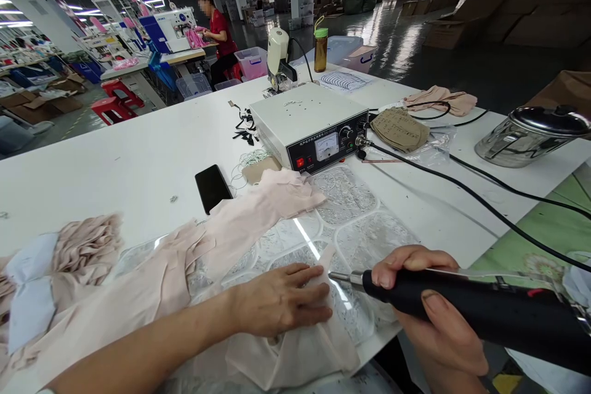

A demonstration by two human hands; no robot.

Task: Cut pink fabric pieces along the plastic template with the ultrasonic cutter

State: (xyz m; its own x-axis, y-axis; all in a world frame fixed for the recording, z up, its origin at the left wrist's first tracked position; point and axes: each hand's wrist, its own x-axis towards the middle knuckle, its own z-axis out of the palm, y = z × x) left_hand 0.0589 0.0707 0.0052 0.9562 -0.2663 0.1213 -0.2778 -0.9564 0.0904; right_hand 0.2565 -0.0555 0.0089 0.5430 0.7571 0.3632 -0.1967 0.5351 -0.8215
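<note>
Bare left forearm [161, 341] slanted over the near side of the bench [115, 178], left hand [287, 300] palm down, fingers extended and slightly parted, right hand [450, 329] by the near edge, fingers curled around.

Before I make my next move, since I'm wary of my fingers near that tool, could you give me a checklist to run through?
1. Right-hand grip wrapped around the black cylindrical handheld tool: ok.
2. Left-hand grip well clear of the tool's slim metal tip: not ok, very close.
3. Thin pale pink fabric beneath the left-hand grip lying flat: not ok, folds show.
4. Metal tip touching that fabric: cannot tell.
5. Thick black cable joined to the front of the light grey box: ok.
6. Black rectangular phone apart from the tool: ok.
</note>
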